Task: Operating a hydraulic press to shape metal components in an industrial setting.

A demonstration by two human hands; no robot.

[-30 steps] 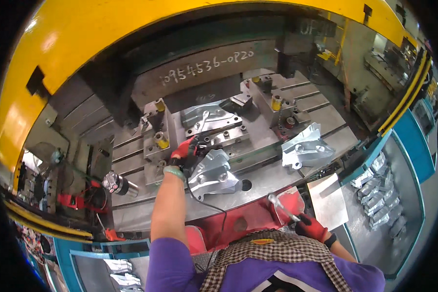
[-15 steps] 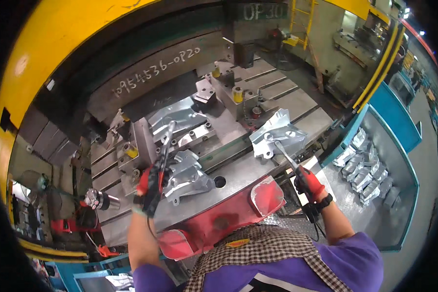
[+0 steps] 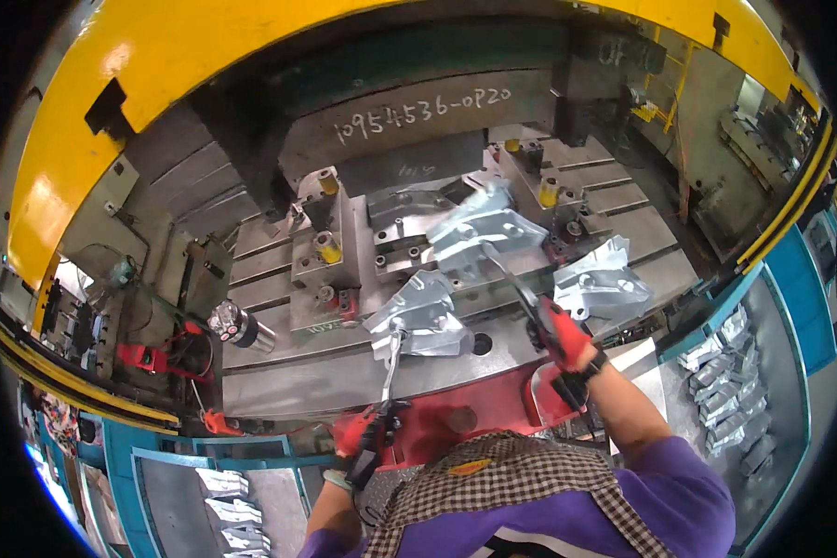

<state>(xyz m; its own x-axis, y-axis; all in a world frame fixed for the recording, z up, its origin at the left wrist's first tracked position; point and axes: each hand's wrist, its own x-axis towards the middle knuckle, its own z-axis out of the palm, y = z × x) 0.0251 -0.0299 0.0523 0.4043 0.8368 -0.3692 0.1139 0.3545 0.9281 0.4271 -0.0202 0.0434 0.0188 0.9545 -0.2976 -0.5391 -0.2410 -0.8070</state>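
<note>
In my left hand [image 3: 370, 432], gloved in red and black, is a slim metal rod tool [image 3: 392, 367]. Its rounded tip touches a bent sheet-metal part [image 3: 428, 325] lying on the near edge of the press bed. My right hand [image 3: 560, 335], gloved alike, is closed round a similar rod tool [image 3: 511, 274]. That tip meets another formed sheet-metal part [image 3: 493, 232], slightly blurred and tilted over the right side of the lower die [image 3: 405, 256]. A third such part [image 3: 603, 284] rests on the bed to the right.
Yellow-topped posts [image 3: 327, 248] and steel blocks flank the die. A metal bottle [image 3: 242, 325] stands at the bed's left. Blue-framed bins hold formed parts [image 3: 730, 391] at right and more parts [image 3: 232, 511] at lower left. A red panel [image 3: 456, 409] lies between me and the bed.
My left rod has drawn back from the die to the near part. My right rod has left the right-hand part and now meets the die's part, which has shifted right. The view has turned left.
</note>
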